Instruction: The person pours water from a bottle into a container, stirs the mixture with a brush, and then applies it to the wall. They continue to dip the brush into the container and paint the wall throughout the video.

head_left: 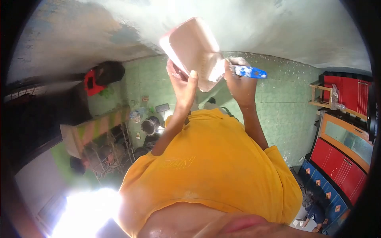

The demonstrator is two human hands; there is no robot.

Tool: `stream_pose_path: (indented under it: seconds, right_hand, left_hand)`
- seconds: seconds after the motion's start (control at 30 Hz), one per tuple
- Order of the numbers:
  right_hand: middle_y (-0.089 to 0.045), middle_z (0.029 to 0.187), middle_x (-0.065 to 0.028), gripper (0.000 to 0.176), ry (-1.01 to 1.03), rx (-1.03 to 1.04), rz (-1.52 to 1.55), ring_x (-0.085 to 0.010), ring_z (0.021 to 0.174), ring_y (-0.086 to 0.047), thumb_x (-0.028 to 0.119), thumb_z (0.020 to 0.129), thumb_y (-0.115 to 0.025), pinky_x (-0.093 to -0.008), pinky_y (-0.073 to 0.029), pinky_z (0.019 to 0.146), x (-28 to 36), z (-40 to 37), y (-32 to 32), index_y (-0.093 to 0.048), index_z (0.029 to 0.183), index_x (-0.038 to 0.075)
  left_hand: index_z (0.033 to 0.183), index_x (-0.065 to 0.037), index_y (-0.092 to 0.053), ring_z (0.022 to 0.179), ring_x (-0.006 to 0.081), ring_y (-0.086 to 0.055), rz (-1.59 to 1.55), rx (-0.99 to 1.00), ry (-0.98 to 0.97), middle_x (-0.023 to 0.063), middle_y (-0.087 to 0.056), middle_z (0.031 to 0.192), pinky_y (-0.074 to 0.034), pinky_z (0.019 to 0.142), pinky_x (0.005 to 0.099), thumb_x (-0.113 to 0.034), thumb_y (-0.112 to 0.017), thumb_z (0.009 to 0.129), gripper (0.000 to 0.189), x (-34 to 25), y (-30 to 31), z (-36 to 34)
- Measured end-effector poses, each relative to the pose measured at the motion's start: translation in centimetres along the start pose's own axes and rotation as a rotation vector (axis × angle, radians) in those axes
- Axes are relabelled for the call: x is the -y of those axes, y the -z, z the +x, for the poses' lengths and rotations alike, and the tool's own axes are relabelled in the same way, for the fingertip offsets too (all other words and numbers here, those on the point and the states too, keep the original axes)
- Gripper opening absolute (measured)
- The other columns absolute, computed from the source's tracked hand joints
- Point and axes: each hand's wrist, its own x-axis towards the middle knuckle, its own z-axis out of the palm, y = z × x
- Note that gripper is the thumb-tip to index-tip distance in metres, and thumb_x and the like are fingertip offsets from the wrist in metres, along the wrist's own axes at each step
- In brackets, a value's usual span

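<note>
My left hand [183,84] is closed on the near left side of a pale paint tray [189,41], its thumb over the rim. The tray is tilted up in front of the wall, with whitish paint smeared inside. In my right hand [240,83] is a paintbrush [249,71] with a blue handle spattered white. The brush's paint-covered head lies at the tray's right inner edge and seems to touch it. White paint marks the fingers of my right hand.
A patchy grey-white wall [278,27] rises ahead, above a green tiled floor [278,107] with white spatters. To the left are a bucket [150,126] and a metal rack [105,152]. Red cabinets [337,162] stand right; another person [315,214] is at lower right.
</note>
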Motion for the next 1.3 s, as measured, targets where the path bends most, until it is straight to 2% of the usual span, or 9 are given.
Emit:
stream_pose_path:
  seconds: [0.13, 0.43, 0.57, 0.77, 0.87, 0.97, 1.07, 1.2, 1.3]
  right_hand:
    - [-0.064, 0.082, -0.0081, 0.014, -0.346, -0.023, 0.387, -0.0128, 0.066, -0.064, 0.008, 0.087, -0.064, -0.0252, -0.051, 0.058, -1.8, -1.1, 1.6, -0.060, 0.092, -0.005]
    - [-0.065, 0.087, -0.0077, 0.019, -0.580, -0.252, 0.825, -0.0167, 0.068, -0.065, 0.013, 0.089, -0.060, -0.0265, -0.053, 0.060, -7.3, -3.6, 2.1, -0.056, 0.103, 0.000]
    - [-0.065, 0.089, -0.0057, 0.019, -0.618, -0.293, 0.998, -0.0159, 0.075, -0.066, 0.012, 0.089, -0.060, -0.0262, -0.053, 0.063, -8.4, -3.5, 2.4, -0.057, 0.105, 0.002]
    - [-0.065, 0.092, -0.0057, 0.020, -0.292, -0.235, 0.960, -0.0144, 0.082, -0.065, 0.008, 0.087, -0.064, -0.0265, -0.053, 0.070, -3.9, 2.4, 1.1, -0.058, 0.106, 0.002]
    - [-0.066, 0.098, -0.0078, 0.019, 0.070, -0.163, 0.606, -0.0139, 0.087, -0.064, 0.005, 0.087, -0.065, -0.0274, -0.053, 0.072, -0.4, 7.2, -1.4, -0.062, 0.105, 0.002]
    - [-0.065, 0.106, -0.0095, 0.024, 0.744, -0.131, 0.027, -0.0186, 0.090, -0.065, 0.000, 0.082, -0.067, -0.0298, -0.054, 0.074, 5.7, 13.0, -2.9, -0.064, 0.105, 0.002]
    - [-0.064, 0.112, -0.0095, 0.033, 1.131, -0.112, -0.196, -0.0235, 0.090, -0.064, 0.001, 0.075, -0.067, -0.0328, -0.055, 0.074, 8.0, 19.5, -7.3, -0.064, 0.108, 0.003]
    - [-0.062, 0.113, -0.0073, 0.041, 1.249, -0.082, -0.590, -0.0263, 0.097, -0.061, 0.007, 0.071, -0.066, -0.0360, -0.051, 0.082, 10.9, 24.1, -14.6, -0.063, 0.112, 0.005]
    - [-0.059, 0.121, -0.0072, 0.045, 1.170, -0.051, -0.832, -0.0258, 0.106, -0.057, 0.008, 0.073, -0.063, -0.0369, -0.047, 0.089, 5.8, 25.9, -19.6, -0.061, 0.118, 0.009]
  left_hand:
    - [0.141, 0.005, -0.017, 0.129, 0.0226, -0.033, 0.015, -0.034, 0.060, 0.0173, -0.034, 0.138, -0.027, 0.107, 0.0375, -0.038, -0.060, 0.091, 0.079, 1.5, 0.4, -1.2]
    - [0.140, 0.006, -0.016, 0.116, 0.0175, -0.041, -0.126, -0.068, 0.251, 0.0143, -0.040, 0.129, -0.035, 0.099, 0.0330, -0.023, -0.060, 0.090, 0.073, 5.1, 1.2, -2.2]
    - [0.138, 0.003, -0.025, 0.122, 0.0185, -0.039, -0.069, -0.024, 0.278, 0.0124, -0.040, 0.132, -0.032, 0.103, 0.0355, -0.043, -0.056, 0.093, 0.073, 5.3, 1.6, -2.3]
    - [0.133, 0.003, -0.033, 0.113, 0.0164, -0.046, -0.046, -0.055, 0.238, 0.0105, -0.048, 0.123, -0.039, 0.096, 0.0333, -0.050, -0.053, 0.093, 0.069, 3.4, 2.1, 0.3]
    - [0.132, 0.002, -0.034, 0.110, 0.0146, -0.047, -0.038, -0.088, 0.278, 0.0086, -0.048, 0.119, -0.042, 0.090, 0.0309, -0.050, -0.053, 0.093, 0.067, 1.6, 3.7, 2.6]
    - [0.131, 0.001, -0.035, 0.103, 0.0119, -0.049, -0.002, -0.128, 0.232, 0.0074, -0.048, 0.115, -0.046, 0.079, 0.0273, -0.050, -0.053, 0.093, 0.066, -0.7, 4.0, 5.5]
    - [0.130, 0.001, -0.035, 0.097, 0.0102, -0.051, 0.054, -0.154, 0.182, 0.0070, -0.050, 0.112, -0.047, 0.072, 0.0252, -0.050, -0.052, 0.093, 0.065, -2.4, 6.5, 8.2]
    - [0.128, 0.000, -0.036, 0.092, 0.0087, -0.053, 0.058, -0.168, 0.137, 0.0063, -0.051, 0.109, -0.048, 0.067, 0.0233, -0.049, -0.051, 0.094, 0.061, -2.8, 11.6, 12.4]
    - [0.129, 0.000, -0.036, 0.091, 0.0084, -0.054, 0.064, -0.193, 0.128, 0.0063, -0.051, 0.109, -0.048, 0.065, 0.0229, -0.049, -0.051, 0.094, 0.061, -3.5, 13.5, 14.8]
